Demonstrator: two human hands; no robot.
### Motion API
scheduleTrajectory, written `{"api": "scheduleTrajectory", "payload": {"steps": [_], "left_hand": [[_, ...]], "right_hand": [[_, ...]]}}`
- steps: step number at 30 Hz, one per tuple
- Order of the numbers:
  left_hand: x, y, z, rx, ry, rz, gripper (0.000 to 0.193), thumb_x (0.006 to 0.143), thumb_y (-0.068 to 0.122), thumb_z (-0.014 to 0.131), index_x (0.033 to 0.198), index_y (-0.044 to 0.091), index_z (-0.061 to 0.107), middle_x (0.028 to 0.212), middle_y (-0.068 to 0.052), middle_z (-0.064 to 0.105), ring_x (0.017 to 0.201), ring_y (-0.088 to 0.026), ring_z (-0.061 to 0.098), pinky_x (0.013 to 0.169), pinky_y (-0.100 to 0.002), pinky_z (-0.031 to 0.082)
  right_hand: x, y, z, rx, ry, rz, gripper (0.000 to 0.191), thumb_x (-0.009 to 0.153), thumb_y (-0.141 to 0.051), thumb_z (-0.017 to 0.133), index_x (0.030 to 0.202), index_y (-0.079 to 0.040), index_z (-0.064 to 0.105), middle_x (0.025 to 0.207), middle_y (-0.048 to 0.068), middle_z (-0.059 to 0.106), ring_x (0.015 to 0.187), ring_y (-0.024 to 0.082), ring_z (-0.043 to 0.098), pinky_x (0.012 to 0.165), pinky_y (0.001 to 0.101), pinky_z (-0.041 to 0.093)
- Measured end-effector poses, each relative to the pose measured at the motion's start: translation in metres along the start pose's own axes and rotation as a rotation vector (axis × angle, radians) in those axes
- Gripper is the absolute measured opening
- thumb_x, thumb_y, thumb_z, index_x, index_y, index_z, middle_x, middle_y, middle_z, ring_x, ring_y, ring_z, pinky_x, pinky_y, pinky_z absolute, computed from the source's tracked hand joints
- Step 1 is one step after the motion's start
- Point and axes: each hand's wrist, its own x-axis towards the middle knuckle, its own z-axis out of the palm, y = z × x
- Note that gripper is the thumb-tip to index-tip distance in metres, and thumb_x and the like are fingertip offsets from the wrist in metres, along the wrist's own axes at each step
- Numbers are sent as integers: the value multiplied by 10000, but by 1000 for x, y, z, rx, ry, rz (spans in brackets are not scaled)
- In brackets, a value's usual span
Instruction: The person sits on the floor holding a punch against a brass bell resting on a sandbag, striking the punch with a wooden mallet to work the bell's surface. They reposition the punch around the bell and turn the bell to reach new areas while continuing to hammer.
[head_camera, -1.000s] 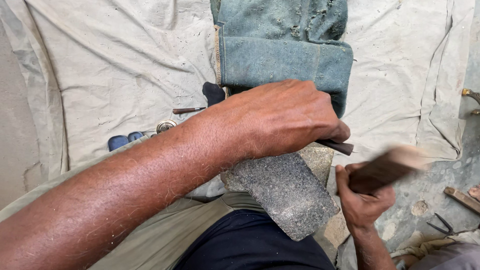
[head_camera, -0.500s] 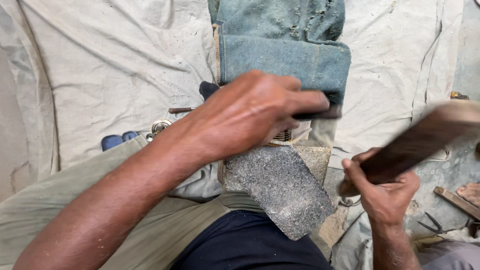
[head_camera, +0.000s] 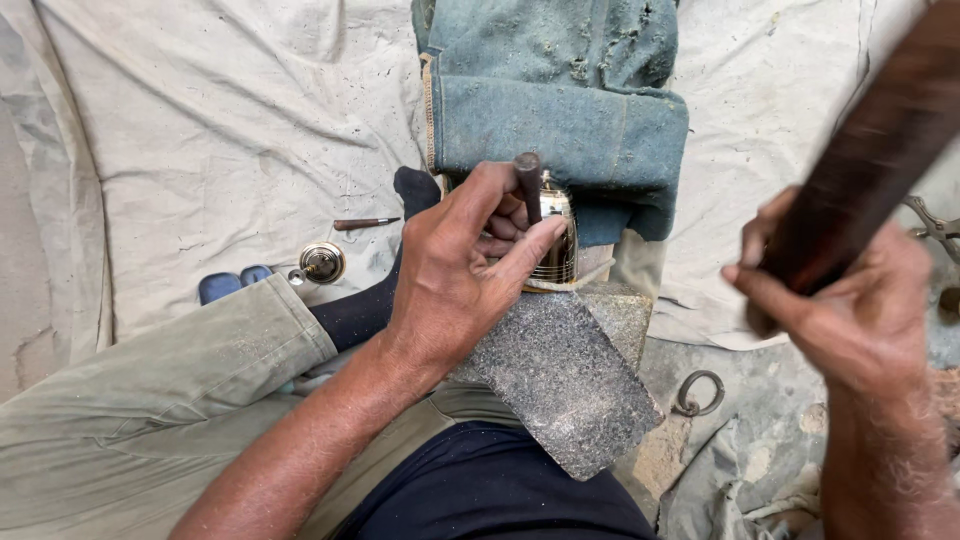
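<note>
On stone block (head_camera: 560, 380): shiny metal vessel (head_camera: 556, 235), interior unseen.

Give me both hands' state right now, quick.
Left hand: closed on a dark punch set against a shiny metal piece.
Right hand: closed on a raised, blurred wooden mallet.

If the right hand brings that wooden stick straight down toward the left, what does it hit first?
Most likely the top end of the dark punch that the left hand holds upright on the shiny metal piece. The right hand and stick are blurred, so depth is uncertain.
</note>
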Motion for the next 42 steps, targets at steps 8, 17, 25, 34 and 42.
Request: {"api": "scheduleTrajectory", "payload": {"steps": [8, 17, 25, 34, 42], "left_hand": [[3, 3, 3, -35, 7, -52, 276, 951, 103, 815, 1116, 31, 605, 909, -16, 657, 818, -53, 651, 692, -218, 640], [9, 5, 4, 252, -57, 118, 374, 925, 166, 832, 1226, 44, 646, 947, -74, 711, 795, -148, 730, 670, -264, 641], [25, 16, -4, 257, -196, 212, 371, 911, 157, 809, 1234, 58, 656, 921, -111, 700, 771, -263, 706, 646, -405, 579], [46, 18, 10, 400, -500, 266, 314, 897, 100, 705, 1210, 113, 695, 721, -94, 649, 602, -209, 665, 484, -357, 542], [68, 22, 15, 456, -658, 488, 219, 944, 82, 598, 1103, 127, 742, 699, -142, 684, 653, -309, 704, 540, -465, 537]], "right_hand": [[53, -57, -10, -820, 18, -125, 264, 1036, 24, 722, 1280, 44, 624, 970, 159, 650, 820, 199, 670, 755, 336, 584], [80, -70, -8, -838, -188, -180, 311, 871, 77, 729, 1167, 50, 639, 774, 150, 607, 612, 205, 594, 583, 343, 529], [38, -35, -8, -603, -61, 163, 258, 988, 11, 710, 1240, 13, 655, 779, 131, 637, 603, 146, 624, 590, 296, 563], [-55, 34, 21, -500, 192, 173, 141, 951, 44, 771, 998, -22, 656, 938, 84, 742, 817, 143, 729, 772, 298, 619], [-103, 72, 91, -337, 469, 148, 236, 903, 40, 813, 1077, -11, 663, 965, 78, 719, 868, 144, 706, 859, 292, 607]]}}
